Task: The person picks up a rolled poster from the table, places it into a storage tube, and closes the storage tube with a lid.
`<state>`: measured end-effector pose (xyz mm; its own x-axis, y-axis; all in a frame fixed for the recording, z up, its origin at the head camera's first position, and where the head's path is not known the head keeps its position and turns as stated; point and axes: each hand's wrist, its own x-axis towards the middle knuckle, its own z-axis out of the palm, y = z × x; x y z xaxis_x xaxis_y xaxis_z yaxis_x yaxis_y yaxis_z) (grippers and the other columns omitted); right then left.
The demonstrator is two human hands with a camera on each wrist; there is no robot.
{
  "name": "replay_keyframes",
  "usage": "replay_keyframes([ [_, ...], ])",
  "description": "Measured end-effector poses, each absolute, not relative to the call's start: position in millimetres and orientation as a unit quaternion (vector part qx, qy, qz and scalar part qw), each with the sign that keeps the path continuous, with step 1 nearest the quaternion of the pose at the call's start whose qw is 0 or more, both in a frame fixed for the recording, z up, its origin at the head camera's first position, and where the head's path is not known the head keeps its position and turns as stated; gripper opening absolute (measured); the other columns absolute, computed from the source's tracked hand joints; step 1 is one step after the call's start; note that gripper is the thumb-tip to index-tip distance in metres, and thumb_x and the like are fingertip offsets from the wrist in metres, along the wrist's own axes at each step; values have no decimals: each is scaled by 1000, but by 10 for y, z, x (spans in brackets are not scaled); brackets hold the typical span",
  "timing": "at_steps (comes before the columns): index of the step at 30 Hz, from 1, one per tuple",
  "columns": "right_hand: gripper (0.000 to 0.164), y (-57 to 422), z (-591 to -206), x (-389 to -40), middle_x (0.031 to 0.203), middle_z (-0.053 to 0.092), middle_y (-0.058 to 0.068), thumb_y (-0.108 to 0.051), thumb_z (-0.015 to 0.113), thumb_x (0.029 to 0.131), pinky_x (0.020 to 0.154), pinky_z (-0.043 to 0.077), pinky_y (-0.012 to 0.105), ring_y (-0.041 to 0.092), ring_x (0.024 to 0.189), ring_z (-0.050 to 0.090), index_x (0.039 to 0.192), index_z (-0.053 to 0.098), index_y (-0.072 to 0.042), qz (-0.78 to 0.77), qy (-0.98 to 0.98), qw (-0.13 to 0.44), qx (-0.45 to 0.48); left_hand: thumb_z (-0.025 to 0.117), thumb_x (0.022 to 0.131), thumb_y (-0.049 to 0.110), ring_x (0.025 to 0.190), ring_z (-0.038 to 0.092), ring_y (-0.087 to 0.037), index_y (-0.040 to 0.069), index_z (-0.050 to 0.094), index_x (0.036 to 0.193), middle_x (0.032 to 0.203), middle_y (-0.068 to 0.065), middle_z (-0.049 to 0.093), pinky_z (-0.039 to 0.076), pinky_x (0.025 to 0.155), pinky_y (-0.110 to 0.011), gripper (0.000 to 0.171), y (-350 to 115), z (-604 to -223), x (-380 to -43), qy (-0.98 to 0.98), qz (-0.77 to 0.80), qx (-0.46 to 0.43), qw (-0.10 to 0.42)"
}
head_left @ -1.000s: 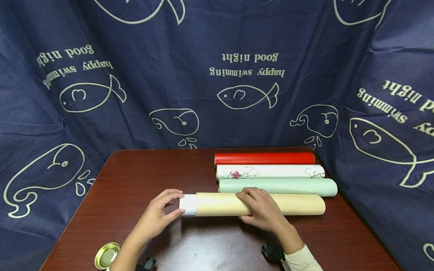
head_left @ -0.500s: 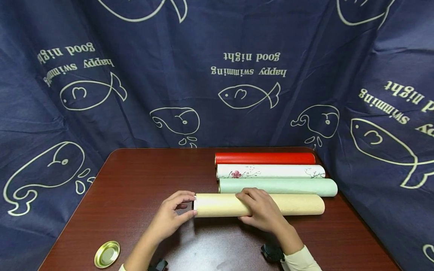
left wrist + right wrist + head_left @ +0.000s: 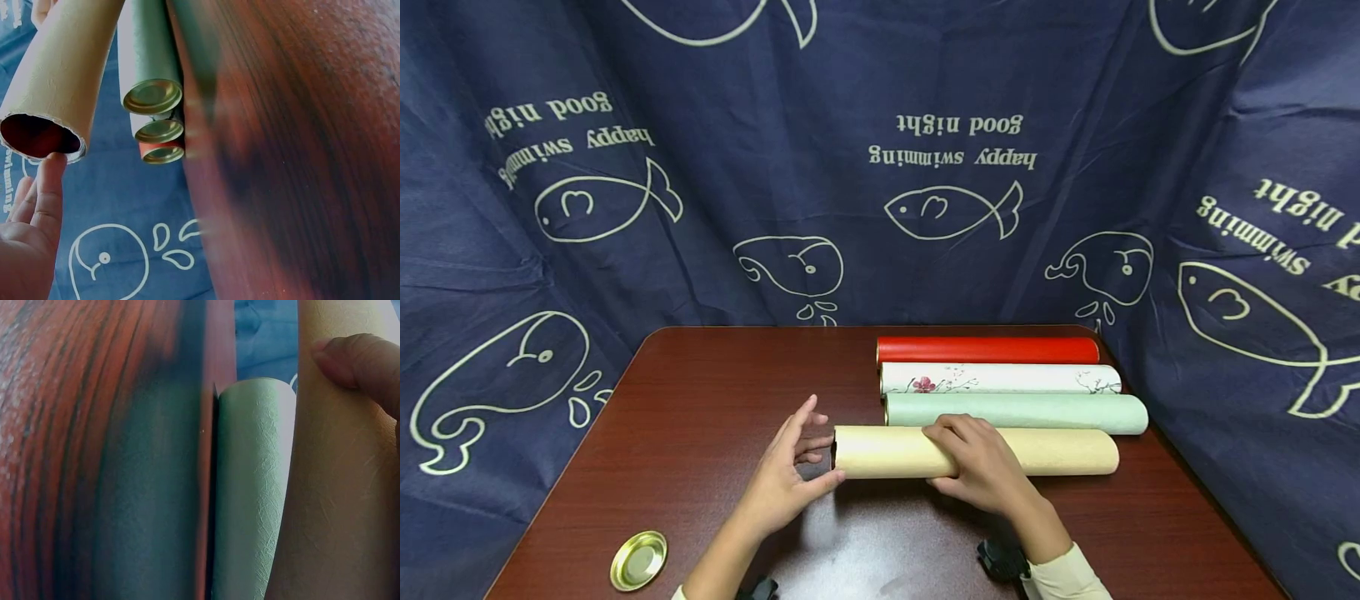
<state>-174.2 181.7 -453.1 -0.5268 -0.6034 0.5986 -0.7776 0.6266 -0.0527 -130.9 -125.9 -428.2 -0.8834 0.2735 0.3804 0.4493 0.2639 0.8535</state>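
Note:
A cream-yellow cardboard tube lies crosswise near the middle of the table. Fingers and thumb of my right hand curl over it from above and grip it. At its uncapped left end is my left hand, fingers spread and nearly straight, with nothing in them. In the left wrist view a fingertip of that hand is right at the rim of the tube, whose mouth looks dark inside. The white roll is hidden from sight. A round gold metal lid lies at the table's front left.
Behind the cream tube, a pale green tube, a white tube with a blossom print and a red tube lie parallel, capped with metal at their left ends. A dark blue curtain hangs beyond the wooden table.
The white roll jutting from the tube's left end has slid rightward into it, out of sight. My left hand followed it, then let go and spread its fingers. The right hand stays put.

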Motion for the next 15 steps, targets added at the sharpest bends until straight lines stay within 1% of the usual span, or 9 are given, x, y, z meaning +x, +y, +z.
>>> replay_keyframes([
  [3, 66, 1806, -4525, -1740, 106, 55, -2, -35, 80, 55, 82, 44, 39, 17, 97, 53, 115, 59, -17, 157, -862, 269, 399, 81, 70, 15, 107, 57, -26, 18, 16, 147, 131, -14, 39, 51, 80, -37, 101, -1204, -4234, -1278, -789, -558, -243, 78],
  [5, 66, 1796, -4526, -1743, 106, 55, -2, -35, 80, 56, 81, 45, 40, 17, 97, 53, 115, 58, -17, 157, -863, 268, 398, 81, 70, 12, 108, 56, -29, 17, 16, 147, 134, -13, 37, 51, 80, -37, 100, -1182, -4240, -1278, -788, -557, -251, 75],
  [6, 66, 1793, -4529, -1743, 106, 55, -2, -36, 80, 56, 80, 45, 40, 17, 97, 53, 115, 58, -18, 157, -864, 266, 396, 80, 70, 11, 109, 56, -29, 17, 17, 147, 136, -11, 36, 51, 80, -37, 100, -1180, -4239, -1278, -789, -556, -251, 76],
  [8, 66, 1789, -4543, -1753, 106, 55, -2, -36, 81, 56, 79, 45, 40, 17, 98, 53, 115, 58, -18, 158, -863, 268, 398, 80, 71, 15, 110, 55, -27, 20, 14, 148, 139, -7, 33, 51, 80, -35, 101, -1228, -4323, -1319, -789, -553, -256, 78],
  [10, 66, 1788, -4553, -1760, 107, 55, -2, -37, 80, 57, 79, 45, 39, 17, 98, 53, 116, 58, -18, 158, -863, 268, 398, 80, 72, 15, 110, 55, -25, 21, 14, 147, 140, -6, 32, 51, 80, -35, 100, -1279, -4301, -1318, -789, -552, -256, 83],
  [15, 65, 1790, -4553, -1760, 107, 55, -2, -37, 80, 58, 79, 45, 40, 17, 97, 54, 116, 58, -18, 154, -864, 265, 400, 79, 70, 4, 105, 57, -31, 9, 15, 147, 136, -14, 37, 50, 79, -40, 100, -1451, -4053, -1225, -809, -521, -248, 115],
])
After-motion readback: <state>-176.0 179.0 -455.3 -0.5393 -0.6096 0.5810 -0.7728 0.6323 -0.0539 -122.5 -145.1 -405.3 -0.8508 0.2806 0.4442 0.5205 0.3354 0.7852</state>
